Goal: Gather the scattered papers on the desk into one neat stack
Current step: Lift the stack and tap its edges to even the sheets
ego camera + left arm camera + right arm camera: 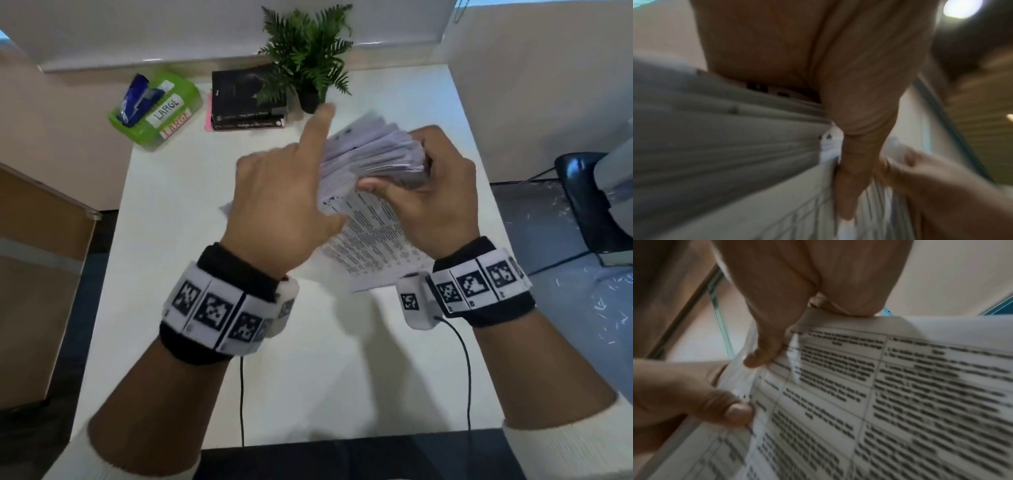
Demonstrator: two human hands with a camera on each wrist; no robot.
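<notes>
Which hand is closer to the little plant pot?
Left. The left hand points a finger up just beside the plant pot; the right hand grips the papers farther right.

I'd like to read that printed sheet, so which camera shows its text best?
The right wrist view: the printed sheet fills the picture, its table lines and text near, though blurred. The head view shows it small between both hands. The left wrist view shows mostly paper edges.

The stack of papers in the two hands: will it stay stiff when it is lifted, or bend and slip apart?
The stack of papers probably bends: its edges already fan apart between the left hand and right hand. Loose sheets could slide out, since nothing visibly binds them. It looks light enough for a finger grip.
</notes>
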